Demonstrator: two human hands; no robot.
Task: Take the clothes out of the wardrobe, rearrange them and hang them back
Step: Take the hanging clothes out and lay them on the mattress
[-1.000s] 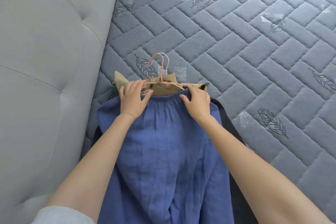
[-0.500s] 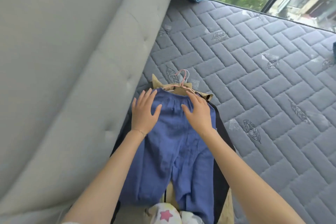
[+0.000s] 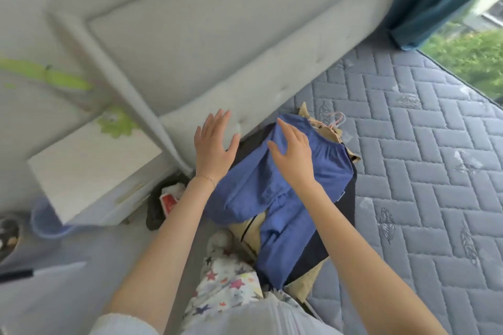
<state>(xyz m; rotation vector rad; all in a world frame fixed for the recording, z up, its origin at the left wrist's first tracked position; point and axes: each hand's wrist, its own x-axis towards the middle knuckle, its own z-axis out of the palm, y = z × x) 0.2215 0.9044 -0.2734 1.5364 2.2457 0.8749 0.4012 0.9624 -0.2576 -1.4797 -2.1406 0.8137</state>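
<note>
Blue trousers [image 3: 285, 179] are seen at the centre of the frame. They are laid over a dark garment [image 3: 351, 190] and a tan garment [image 3: 337, 133] on a pink hanger [image 3: 336, 119], at the edge of a grey quilted mattress [image 3: 422, 171] beside a padded headboard [image 3: 217, 49]. The right hand [image 3: 292, 155] is held flat over the trousers, fingers straight. The left hand [image 3: 213, 144] is held just left of them, fingers spread wide, nothing gripped. A white bedside table [image 3: 87, 166] is seen at the left.

blue trousers [image 3: 285, 179] matt cloth, mattress [image 3: 422, 158] quilted
</note>
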